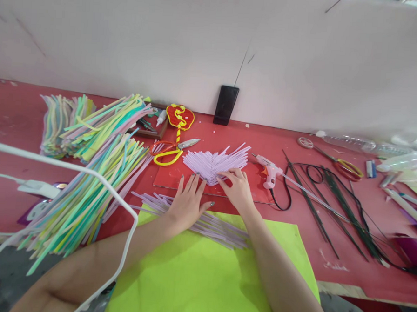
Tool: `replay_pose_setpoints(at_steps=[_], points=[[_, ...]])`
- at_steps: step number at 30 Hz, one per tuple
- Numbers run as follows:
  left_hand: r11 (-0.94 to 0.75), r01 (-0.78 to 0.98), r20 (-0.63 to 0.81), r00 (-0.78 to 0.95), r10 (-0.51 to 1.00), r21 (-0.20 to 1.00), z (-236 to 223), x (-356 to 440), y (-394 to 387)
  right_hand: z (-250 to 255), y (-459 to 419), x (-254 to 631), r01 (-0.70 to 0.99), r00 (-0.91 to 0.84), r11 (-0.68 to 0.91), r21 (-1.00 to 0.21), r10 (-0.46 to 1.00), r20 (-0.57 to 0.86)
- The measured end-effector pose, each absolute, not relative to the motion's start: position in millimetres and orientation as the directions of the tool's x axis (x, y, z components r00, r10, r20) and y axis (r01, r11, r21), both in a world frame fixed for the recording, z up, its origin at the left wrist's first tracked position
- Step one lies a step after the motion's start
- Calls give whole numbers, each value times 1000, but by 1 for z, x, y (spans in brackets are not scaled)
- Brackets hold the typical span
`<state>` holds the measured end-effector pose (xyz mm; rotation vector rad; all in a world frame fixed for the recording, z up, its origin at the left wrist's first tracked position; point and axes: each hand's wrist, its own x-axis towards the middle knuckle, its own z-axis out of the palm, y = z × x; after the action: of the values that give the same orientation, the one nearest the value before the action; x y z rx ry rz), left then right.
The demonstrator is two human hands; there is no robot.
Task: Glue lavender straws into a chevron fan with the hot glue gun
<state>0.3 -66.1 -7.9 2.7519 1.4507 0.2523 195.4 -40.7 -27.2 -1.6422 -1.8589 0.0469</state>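
A lilac piece of pipe cleaners (213,162) laid in a V pattern rests on a red board (168,177). My left hand (188,204) lies flat with its fingers stretched, their tips at the piece's lower left edge. At the lower right edge, my right hand (238,190) has thumb and index finger pinched together on a lilac pipe cleaner; the exact grip is small to see. Loose lilac pipe cleaners (222,230) lie partly under my left hand and on a yellow-green sheet (202,276).
Bundles of coloured pipe cleaners (88,191) lie at left, crossed by a white cable (99,176). Yellow-and-red-handled scissors (173,153), a red fan-shaped ornament (180,117) and a phone (226,105) are behind. At right are a pink glue gun (270,173), green wires (348,212) and more scissors (347,169).
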Motion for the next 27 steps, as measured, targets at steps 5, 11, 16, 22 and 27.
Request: replay_pose_setpoints(at_steps=[5, 11, 16, 22, 27], points=[[-566, 818, 124, 554, 823, 101, -5, 0, -65, -28, -41, 196, 869, 1, 211, -448, 904, 428], [-560, 822, 139, 545, 827, 106, -4, -1, -64, -24, -42, 200, 850, -21, 232, -472, 912, 410], [-556, 825, 107, 547, 830, 98, -3, 0, -63, -17, -44, 209, 790, -56, 263, -554, 931, 362], [-550, 833, 86, 544, 835, 68, -1, 0, -64, -19, -43, 213, 744, -96, 294, -600, 936, 339], [-561, 825, 106, 554, 826, 65, -2, -1, -66, -27, -39, 213, 758, -37, 267, -594, 928, 371]])
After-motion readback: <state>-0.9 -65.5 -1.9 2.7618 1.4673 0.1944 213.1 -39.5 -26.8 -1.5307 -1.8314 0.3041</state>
